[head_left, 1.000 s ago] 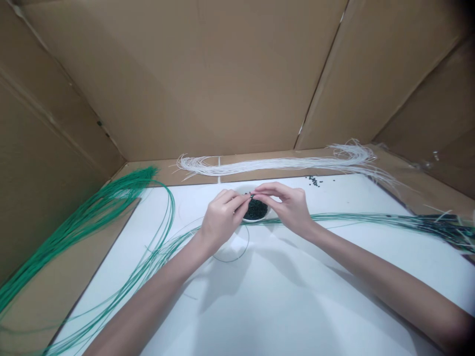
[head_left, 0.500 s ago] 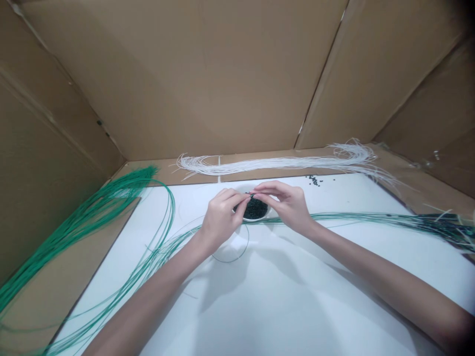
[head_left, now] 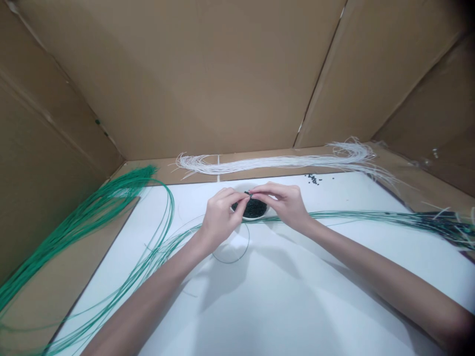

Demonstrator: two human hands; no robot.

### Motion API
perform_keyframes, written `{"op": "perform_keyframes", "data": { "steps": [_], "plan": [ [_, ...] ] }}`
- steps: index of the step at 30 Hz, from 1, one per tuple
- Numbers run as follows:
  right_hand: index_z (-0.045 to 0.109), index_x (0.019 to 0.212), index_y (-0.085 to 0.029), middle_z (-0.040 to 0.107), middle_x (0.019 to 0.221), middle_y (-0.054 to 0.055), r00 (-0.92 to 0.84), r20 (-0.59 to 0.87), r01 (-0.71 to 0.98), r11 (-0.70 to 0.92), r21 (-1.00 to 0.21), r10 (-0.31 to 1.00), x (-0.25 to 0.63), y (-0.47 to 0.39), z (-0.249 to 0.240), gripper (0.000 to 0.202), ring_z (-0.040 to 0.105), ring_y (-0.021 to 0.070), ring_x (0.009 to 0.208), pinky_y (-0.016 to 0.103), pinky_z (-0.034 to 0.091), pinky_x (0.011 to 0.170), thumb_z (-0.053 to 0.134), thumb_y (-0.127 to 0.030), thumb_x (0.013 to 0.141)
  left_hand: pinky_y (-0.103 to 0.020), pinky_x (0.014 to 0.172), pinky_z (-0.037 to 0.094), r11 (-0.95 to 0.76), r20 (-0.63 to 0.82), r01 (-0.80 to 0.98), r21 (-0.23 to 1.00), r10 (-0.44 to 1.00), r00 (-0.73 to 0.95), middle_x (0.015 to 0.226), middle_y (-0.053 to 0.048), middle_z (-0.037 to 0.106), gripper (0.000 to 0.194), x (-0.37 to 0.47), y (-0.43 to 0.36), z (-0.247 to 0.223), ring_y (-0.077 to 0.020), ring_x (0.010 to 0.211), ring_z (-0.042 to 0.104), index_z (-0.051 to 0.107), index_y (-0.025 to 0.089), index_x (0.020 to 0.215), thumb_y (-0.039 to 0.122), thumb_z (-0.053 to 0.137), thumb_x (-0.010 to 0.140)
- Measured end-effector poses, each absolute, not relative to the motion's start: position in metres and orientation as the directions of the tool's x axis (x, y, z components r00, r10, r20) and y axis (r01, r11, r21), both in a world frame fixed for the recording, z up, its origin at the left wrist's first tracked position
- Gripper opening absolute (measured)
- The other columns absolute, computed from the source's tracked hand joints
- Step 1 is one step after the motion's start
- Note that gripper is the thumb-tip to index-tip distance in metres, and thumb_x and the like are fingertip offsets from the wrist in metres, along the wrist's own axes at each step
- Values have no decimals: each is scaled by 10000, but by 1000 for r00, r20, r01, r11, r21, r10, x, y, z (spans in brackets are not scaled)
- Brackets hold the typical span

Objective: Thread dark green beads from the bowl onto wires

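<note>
A: Where's the tiny dark piece [head_left: 250, 195]?

B: Right between the fingertips, above the bowl [head_left: 253, 218] — and that sits near the surface's [head_left: 297, 306] far edge, about midway between the far corners.

A: Which hand is nearer?

B: Neither, really. The left hand [head_left: 220, 212] comes from its left, the right hand [head_left: 291, 202] from its right, tips almost touching. Both are pinched narrow on it. Its long axis is too small to read, as is any strand through it.

A: And around them?

B: Dark bits [head_left: 256, 208] fill the bowl. Long green strands [head_left: 352, 214] run sideways by its near side, toward the surface's right edge. A thin loop [head_left: 249, 242] lies nearer the person. Loose dark bits [head_left: 313, 180] are scattered toward the far right corner — the white bundle [head_left: 274, 162] lies beyond the far edge, and the bright green bundle [head_left: 92, 207] off the left.
</note>
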State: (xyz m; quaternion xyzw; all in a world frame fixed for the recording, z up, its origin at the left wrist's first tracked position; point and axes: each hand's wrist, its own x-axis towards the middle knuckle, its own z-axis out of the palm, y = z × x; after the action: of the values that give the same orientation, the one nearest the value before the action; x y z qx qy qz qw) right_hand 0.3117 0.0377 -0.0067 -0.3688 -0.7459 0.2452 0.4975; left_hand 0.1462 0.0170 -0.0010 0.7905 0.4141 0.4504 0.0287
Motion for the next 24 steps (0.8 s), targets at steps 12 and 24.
{"op": "perform_keyframes", "data": {
  "steps": [12, 24],
  "plan": [
    [644, 738, -161, 657, 739, 34, -253, 420, 175, 468, -866, 872, 310, 38, -3, 156, 592, 143, 692, 267, 480, 663, 600, -308, 708, -184, 538, 405, -620, 674, 603, 503, 718, 175, 628, 4, 594, 99, 148, 16, 1, -77, 555, 496, 645, 170, 735, 187, 551, 763],
    [652, 720, -171, 656, 733, 27, -228, 431, 193, 475, -859, 873, 311, 37, -4, 130, 584, 137, 676, 259, 473, 637, 607, -292, 705, -192, 559, 416, -634, 682, 610, 475, 703, 199, 643, -2, 606, 112, 148, 16, 1, -84, 581, 510, 648, 165, 754, 179, 538, 770]
  ]
}}
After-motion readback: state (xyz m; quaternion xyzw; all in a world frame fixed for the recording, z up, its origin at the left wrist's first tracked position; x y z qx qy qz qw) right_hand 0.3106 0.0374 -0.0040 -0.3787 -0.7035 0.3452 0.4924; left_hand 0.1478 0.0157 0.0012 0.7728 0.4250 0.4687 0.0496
